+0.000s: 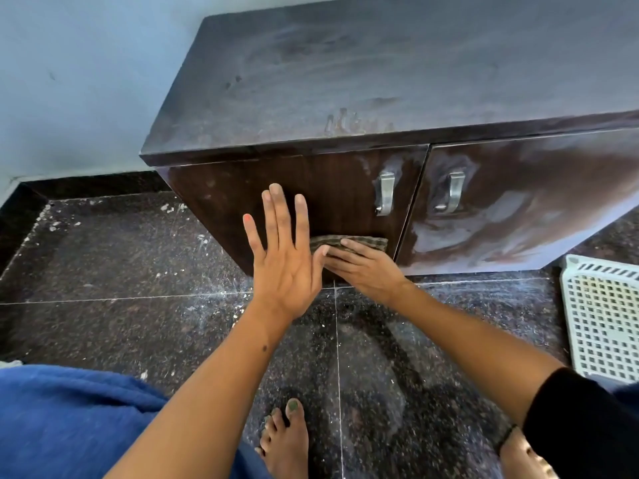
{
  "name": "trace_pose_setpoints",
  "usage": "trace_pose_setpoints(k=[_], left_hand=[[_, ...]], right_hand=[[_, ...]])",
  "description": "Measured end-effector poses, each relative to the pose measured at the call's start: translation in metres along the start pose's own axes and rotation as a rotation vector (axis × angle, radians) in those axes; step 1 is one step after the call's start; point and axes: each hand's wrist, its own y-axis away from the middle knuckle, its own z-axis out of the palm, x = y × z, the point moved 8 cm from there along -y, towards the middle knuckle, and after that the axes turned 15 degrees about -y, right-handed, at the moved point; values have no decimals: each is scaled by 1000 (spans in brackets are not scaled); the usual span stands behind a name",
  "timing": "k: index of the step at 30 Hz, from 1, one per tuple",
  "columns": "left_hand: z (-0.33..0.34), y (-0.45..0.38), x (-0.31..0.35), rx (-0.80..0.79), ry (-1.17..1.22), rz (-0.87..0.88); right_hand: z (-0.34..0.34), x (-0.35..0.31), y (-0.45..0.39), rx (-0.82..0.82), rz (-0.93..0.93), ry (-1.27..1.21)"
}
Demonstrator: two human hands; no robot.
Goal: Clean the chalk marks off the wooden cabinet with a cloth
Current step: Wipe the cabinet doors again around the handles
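While I watch through the head camera, the scene reads as follows.
Right hand (368, 267): fingers straight, lying flat on the cloth (349, 243) and pressing it against the left door (311, 188) of the wooden cabinet (345, 81), low on the panel.
Left hand (287, 257): fingers spread, palm towards the door just left of the cloth, holding nothing; I cannot tell whether it touches the wood.
Chalk marks (484, 219): pale smears on the right door, right of the pressing hand; fainter smears above it round the left handle (386, 193).
Right handle (453, 193): beyond the door gap.
White basket (601, 312): on the floor (121, 264), far right of both hands.
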Motion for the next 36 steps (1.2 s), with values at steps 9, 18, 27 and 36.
trace_pose_setpoints(k=[9, 18, 27, 36], left_hand=[[-37, -10, 59, 121, 92, 253], [-41, -27, 71, 131, 161, 225], [-33, -30, 76, 141, 110, 205], [-31, -29, 77, 155, 123, 200]], right_hand=[[-10, 63, 128, -2, 337, 115], [-64, 121, 151, 461, 1097, -163], [-7, 27, 80, 406, 1427, -766], [-79, 114, 121, 937, 1621, -804]])
